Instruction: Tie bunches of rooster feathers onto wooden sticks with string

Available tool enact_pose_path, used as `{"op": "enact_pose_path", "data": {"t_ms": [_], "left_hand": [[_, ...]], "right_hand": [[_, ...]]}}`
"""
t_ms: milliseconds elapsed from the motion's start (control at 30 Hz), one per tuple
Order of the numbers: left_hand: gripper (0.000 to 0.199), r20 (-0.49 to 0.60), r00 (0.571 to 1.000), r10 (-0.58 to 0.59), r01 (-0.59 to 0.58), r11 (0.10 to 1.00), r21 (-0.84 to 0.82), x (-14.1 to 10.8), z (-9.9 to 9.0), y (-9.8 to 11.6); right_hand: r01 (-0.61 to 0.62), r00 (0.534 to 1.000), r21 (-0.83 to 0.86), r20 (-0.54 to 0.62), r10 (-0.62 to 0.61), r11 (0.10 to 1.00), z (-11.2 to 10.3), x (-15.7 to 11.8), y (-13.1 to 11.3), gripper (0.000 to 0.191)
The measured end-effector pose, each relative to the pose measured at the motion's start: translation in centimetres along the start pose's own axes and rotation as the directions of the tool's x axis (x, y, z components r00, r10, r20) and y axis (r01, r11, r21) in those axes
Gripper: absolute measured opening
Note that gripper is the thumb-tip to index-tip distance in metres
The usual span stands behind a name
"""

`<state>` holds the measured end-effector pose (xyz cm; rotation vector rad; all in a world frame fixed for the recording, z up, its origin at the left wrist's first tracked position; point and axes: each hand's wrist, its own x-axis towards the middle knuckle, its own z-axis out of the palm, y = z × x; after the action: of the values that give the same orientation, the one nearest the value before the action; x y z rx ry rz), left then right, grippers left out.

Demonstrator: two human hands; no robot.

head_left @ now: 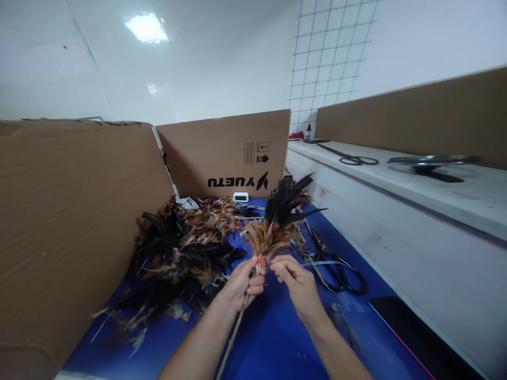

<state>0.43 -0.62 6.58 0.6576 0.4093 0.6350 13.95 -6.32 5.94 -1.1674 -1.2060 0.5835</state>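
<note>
Our left hand (242, 283) clasps the stick (233, 336) at the base of the feathers (268, 238), seemingly to steady them, while our right hand (295, 279) pinches red thread (261, 260).

Our one head view, above and behind our left hand (240, 285), right hand (296, 279) — near, facing forward, downward

Two hands (243, 285) (295, 279) and one feathered stick (231, 343) are seen over the table (273, 343), one pair of scissors (324, 247) and one slab (415, 332) along its right edge, one gadget (241, 197) toward its far edge. One bottle (308, 133) and another pair of scissors (342, 155) are shown on the shelf (384, 177). Three cardboard panels (198, 153) are counted.
</note>
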Motion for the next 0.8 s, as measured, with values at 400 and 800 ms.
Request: {"op": "enact_pose_path", "data": {"t_ms": [400,800], "left_hand": [[0.026,-0.009,1.0,-0.01,0.01,1.0,0.009,0.5,-0.5,-0.3],[0.028,-0.038,0.999,-0.02,0.021,0.999,0.038,0.6,-0.6,-0.5]], "right_hand": [[-0.141,0.988,0.189,-0.034,0.15,0.972,0.1,-0.1,1.1,0.02],[-0.282,0.957,0.184,-0.009,0.289,0.942,-0.7,-0.4,1.5,0.023]]}}
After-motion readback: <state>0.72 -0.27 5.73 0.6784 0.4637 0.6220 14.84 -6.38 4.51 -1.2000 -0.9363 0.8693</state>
